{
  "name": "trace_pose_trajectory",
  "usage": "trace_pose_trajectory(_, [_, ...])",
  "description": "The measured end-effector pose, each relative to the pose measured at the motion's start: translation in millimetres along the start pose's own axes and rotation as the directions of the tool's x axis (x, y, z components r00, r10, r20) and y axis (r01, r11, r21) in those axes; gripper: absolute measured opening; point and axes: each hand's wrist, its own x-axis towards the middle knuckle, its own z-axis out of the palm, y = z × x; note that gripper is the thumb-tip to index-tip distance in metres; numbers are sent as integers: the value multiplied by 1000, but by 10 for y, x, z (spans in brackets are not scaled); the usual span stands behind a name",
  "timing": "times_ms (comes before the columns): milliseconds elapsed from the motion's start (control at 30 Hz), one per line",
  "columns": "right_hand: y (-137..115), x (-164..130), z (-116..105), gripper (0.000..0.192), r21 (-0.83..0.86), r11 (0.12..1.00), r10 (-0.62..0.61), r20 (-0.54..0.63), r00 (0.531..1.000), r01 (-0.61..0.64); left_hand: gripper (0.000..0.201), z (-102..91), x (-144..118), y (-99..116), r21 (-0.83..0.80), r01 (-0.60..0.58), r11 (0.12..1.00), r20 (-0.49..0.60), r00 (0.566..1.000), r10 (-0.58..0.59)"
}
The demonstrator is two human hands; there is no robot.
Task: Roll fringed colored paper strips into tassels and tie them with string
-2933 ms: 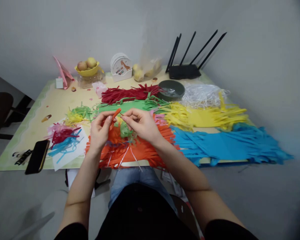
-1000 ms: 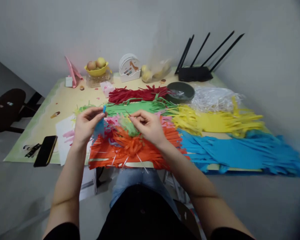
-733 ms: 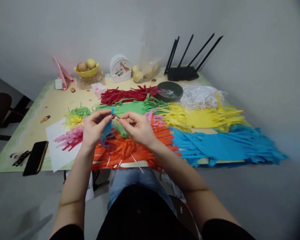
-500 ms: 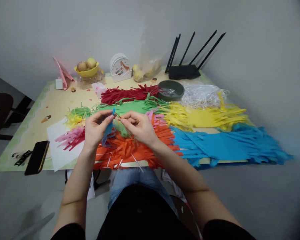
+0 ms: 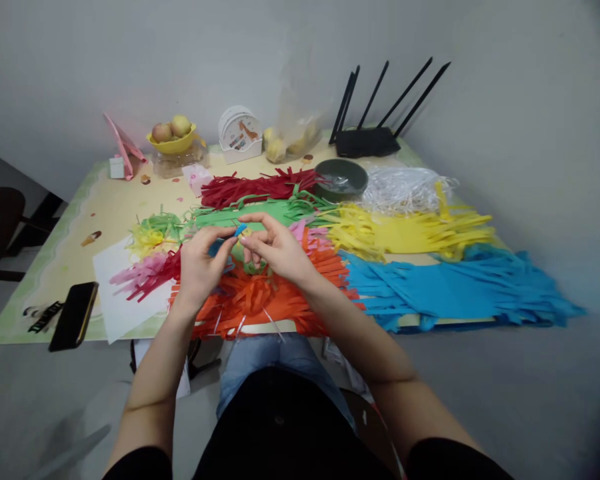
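Observation:
My left hand pinches a folded blue strip, tissue paper or thin cloth, between thumb and fingertips; more blue hangs beneath that hand. My right hand meets it from the other side, its thumb at the strip and its index finger raised over it. The other right fingers are curled, and whatever they hold is too small to make out. Below both hands lies an orange fringed sheet with thin white ties on it. A green fringed sheet lies just behind them.
Blue, yellow and dark red fringed sheets cover the table's right and middle. Behind them stand a dark bowl, a white shredded pile and a router. A phone lies at the left front edge.
The blue strip has tilted and shifted slightly right with my left hand. My right index finger has lifted and stretched over it; a thin dark piece seen between the hands before is now hardly visible.

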Motion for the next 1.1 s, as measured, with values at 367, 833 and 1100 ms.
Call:
trace_pose_trajectory(367, [38, -18, -160, 64, 153, 967, 184, 130, 974, -203, 3, 96, -75, -59, 79, -5, 997, -11, 1000, 6])
trace_pose_trajectory(833, [18, -5, -198, 38, -137, 989, -92, -238, 967, 60, 3, 279, -263, -4, 176, -19, 984, 153, 988, -8])
trace_pose_trajectory(1100, [-45, -26, -326, 44, 161, 973, -85, -423, 902, 167, 31, -146, -52, -557, 355, 227, 907, 412, 833, -369])
